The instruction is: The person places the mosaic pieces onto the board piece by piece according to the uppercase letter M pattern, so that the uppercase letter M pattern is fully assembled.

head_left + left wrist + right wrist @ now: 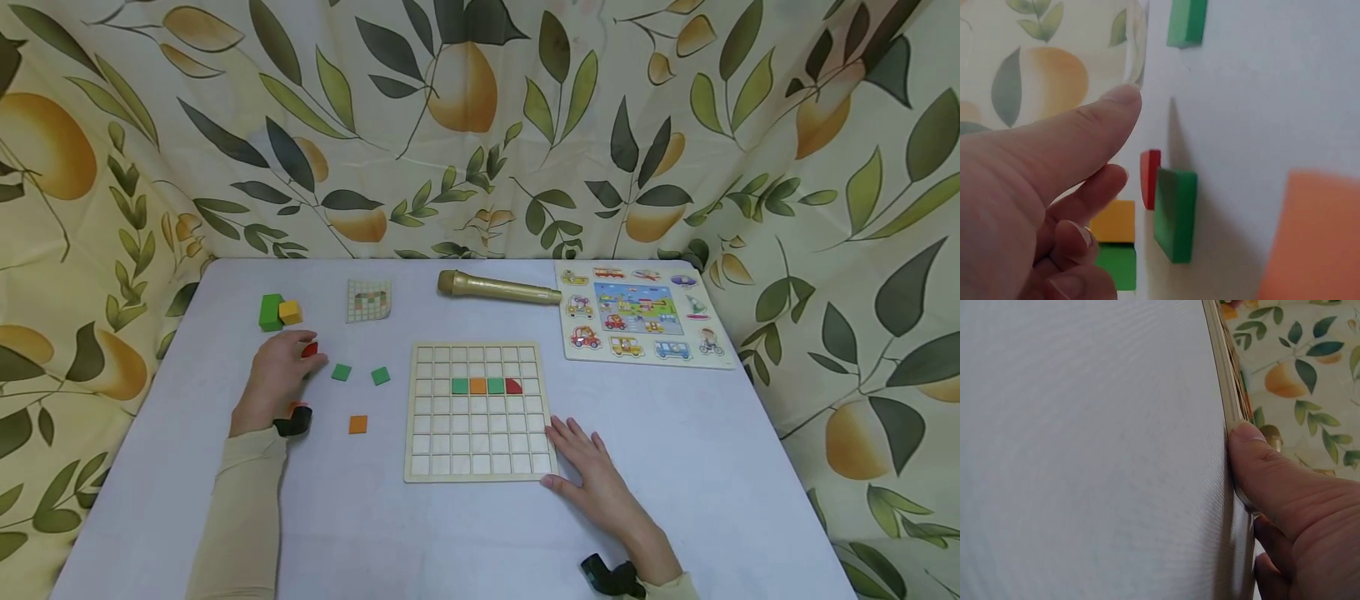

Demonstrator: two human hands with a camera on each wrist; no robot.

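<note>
My left hand (276, 377) reaches over the table's left side, thumb apart from the fingers. A small red piece (310, 350) lies by its fingertips; the left wrist view shows this red piece (1150, 179) on the cloth beyond a green tile (1175, 215), with no finger visibly on it. Spread fingers of my right hand (596, 483) lie along the right edge of a wooden grid board (480, 473); its thumb touches the board's edge (1225, 394). One row of the board carries a green tile (460, 386), an orange tile (477, 386), another green tile (496, 386) and a red rounded piece (513, 387).
Loose green tiles (381, 376) and an orange tile (358, 425) lie left of the board. Behind the left hand are a green block (271, 312) and a yellow block (290, 312). A patterned card (369, 300), gold microphone (498, 288) and vehicle puzzle board (637, 354) lie farther back.
</note>
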